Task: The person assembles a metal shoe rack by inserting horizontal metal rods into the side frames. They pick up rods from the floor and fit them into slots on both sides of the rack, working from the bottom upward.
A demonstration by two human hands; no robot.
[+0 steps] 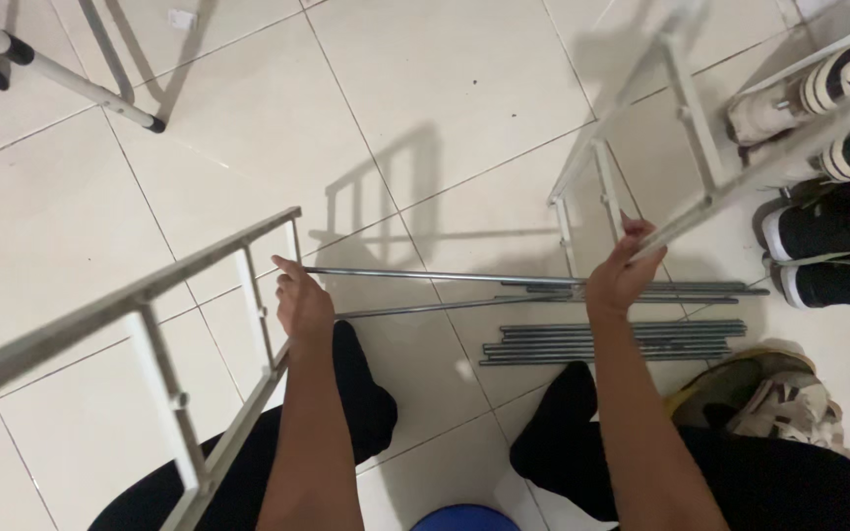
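Left hand [302, 305] pinches thin metal rod [435, 277] at frame centre, lining it with left side frame [164, 379]. Right hand [622, 275] grips right side frame [681, 211], steadying it. Spare rods [612, 342] on floor [445, 98], lower right.

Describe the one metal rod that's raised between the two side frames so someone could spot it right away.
Start at the pale tiled floor, where a bundle of grey metal rods lies flat near the knees. Above it, one thin grey metal rod runs from the left hand toward the right hand. Unlike the others, it is lifted and spans the gap between the hands.
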